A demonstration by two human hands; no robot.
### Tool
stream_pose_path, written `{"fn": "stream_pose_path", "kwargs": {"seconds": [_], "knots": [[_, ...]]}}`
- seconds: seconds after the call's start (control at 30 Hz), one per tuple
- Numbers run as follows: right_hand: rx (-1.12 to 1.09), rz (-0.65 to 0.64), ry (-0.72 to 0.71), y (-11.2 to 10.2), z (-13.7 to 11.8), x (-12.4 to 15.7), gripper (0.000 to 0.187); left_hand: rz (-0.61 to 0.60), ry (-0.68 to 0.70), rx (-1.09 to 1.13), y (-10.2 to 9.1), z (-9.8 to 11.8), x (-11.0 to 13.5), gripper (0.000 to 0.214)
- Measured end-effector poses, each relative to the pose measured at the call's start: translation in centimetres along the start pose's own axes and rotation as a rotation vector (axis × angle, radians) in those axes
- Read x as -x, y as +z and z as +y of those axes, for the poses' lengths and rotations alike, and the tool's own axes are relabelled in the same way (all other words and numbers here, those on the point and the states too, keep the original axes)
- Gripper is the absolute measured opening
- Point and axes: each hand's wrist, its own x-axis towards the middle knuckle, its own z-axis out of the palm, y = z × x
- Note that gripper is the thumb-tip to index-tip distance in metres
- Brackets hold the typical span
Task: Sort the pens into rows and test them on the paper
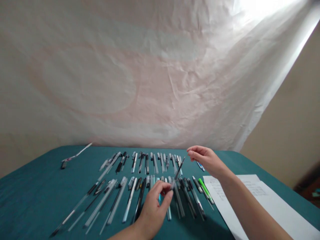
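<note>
My left hand (pixel 156 208) is closed, with thumb and fingers pinching a slim pen (pixel 177 175). The pen is clear near the fingers and dark higher up, and its pointed tip slants up to the right. My right hand (pixel 203 160) is raised just right of that tip, apart from it, thumb and forefinger pressed together. Whatever it may hold is too small to make out. Beneath my hands lies a front row of disassembled pens, among them a white pen barrel (pixel 130 200), a black pen (pixel 140 196) and a green pen (pixel 205 190).
Behind is a second row of pens, including a black one (pixel 121 162). White paper sheets (pixel 270 206) with writing lie at the right, partly under my right forearm. A thin white stick (pixel 83 149) and a small dark object (pixel 64 165) lie far left on the green tablecloth (pixel 30 200). A pale sheet (pixel 150 83) hangs behind.
</note>
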Motion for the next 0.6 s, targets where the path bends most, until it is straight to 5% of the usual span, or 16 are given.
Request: {"fn": "stream_pose_path", "kwargs": {"seconds": [0.2,0.6], "knots": [[-0.106,0.040,-0.048,1.0,-4.2,1.9,0.031,-0.002,0.006,0.007,0.0,0.2,0.0,0.016],[-0.106,0.025,-0.030,1.3,-4.7,2.2,0.027,-0.014,0.003,-0.007,0.0,0.0,-0.1,0.016]]}}
